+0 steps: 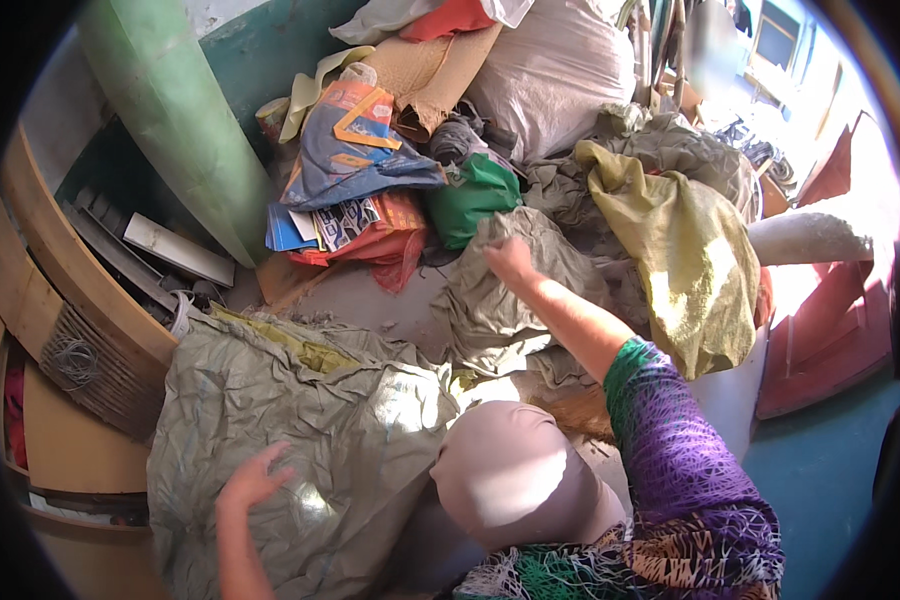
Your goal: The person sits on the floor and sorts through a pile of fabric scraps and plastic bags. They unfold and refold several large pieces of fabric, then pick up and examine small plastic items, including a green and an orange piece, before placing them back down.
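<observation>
My right hand (508, 259) is closed on the upper part of a crumpled grey-green woven sack (495, 315). At the lower left my left hand (255, 476) hangs over a large spread woven sack (225, 405) of the same colour, its fingers apart and nothing in them. A yellowish woven piece (311, 349) shows along that sack's far edge. Just beyond my right hand sits a green plastic bag (476, 199). A yellow woven sack (690, 255) drapes over things to the right.
A green pipe-like column (187, 135) slants down at the left, beside curved-looking wooden boards (90, 277). Past the sacks lie a blue bag (360, 165), a red bag (397, 247) with printed papers and a large stuffed white sack (559, 67). Reddish panels (825, 337) stand at right.
</observation>
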`<state>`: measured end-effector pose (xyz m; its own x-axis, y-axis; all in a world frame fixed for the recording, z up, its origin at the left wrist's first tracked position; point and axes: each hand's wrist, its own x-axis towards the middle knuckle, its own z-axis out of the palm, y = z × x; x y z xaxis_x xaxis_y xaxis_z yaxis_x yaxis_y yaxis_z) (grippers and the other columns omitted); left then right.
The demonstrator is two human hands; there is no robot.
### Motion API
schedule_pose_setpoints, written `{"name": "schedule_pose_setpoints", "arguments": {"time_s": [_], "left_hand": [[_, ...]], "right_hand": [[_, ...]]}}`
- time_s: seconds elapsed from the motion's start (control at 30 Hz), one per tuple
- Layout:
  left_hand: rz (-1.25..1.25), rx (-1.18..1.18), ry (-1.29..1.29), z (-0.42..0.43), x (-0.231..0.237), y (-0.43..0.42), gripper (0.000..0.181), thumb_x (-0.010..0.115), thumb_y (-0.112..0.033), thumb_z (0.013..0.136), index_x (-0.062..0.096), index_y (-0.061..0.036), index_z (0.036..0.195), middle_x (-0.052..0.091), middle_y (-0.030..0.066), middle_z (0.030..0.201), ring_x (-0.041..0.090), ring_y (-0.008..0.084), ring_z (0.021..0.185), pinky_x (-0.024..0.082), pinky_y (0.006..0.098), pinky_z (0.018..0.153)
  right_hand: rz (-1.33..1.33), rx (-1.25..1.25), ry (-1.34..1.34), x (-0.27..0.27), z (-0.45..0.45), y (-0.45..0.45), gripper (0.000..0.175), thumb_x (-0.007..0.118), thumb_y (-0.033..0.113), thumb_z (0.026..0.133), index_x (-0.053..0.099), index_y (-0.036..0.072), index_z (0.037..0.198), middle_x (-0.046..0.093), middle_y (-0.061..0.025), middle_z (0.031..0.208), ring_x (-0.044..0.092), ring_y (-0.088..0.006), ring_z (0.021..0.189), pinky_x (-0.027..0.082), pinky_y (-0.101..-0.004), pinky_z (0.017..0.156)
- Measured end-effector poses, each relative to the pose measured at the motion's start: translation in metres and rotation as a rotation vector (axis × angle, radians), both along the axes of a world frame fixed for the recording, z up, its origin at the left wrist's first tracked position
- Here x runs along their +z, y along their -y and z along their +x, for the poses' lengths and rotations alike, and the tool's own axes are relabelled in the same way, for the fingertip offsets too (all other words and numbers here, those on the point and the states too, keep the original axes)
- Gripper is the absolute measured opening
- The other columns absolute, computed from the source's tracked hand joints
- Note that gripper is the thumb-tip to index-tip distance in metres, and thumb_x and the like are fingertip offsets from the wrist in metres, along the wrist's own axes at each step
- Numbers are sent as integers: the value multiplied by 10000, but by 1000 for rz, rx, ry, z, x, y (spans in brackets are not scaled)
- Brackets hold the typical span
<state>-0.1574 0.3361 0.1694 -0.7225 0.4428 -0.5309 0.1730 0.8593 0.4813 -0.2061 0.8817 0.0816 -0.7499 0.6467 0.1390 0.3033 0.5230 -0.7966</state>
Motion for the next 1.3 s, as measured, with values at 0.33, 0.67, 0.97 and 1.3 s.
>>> {"name": "schedule_pose_setpoints", "arguments": {"time_s": [0.33, 0.67, 0.97, 1.3], "left_hand": [[301, -55, -231, -26, 11, -63, 606, 641, -333, 809, 418, -85, 1316, 577, 199, 1178, 567, 318, 1078, 437, 376, 897], [1016, 431, -274, -16, -24, -167, 1098, 794, -315, 691, 36, -34, 1433, 358, 200, 1366, 337, 305, 1278, 281, 357, 1057], [1469, 1396, 237, -54, -63, -175, 437, 658, -197, 820, 510, 37, 1158, 576, 130, 1092, 559, 239, 953, 443, 357, 839], [1682, 902, 358, -44, -61, -180, 335, 579, -209, 893, 543, -48, 1185, 586, 20, 1088, 517, 154, 967, 401, 299, 857]], "right_hand": [[-247, 130, -351, 141, -55, 5, 241, 644, 167, 728, 702, -16, 873, 660, -101, 707, 605, -145, 657, 477, -297, 639], [-410, 400, -281, 156, -29, 153, 293, 656, 139, 758, 663, -69, 965, 642, -72, 799, 552, -132, 671, 449, -272, 619], [514, 1037, -6, 109, -29, 157, 1095, 798, 380, 635, 126, 105, 1454, 197, -257, 1455, 243, -378, 1338, 228, -436, 1091], [-127, 590, 295, 44, -31, 175, 912, 719, 313, 658, 230, 182, 1416, 529, -201, 1173, 522, -370, 1045, 437, -417, 904]]}}
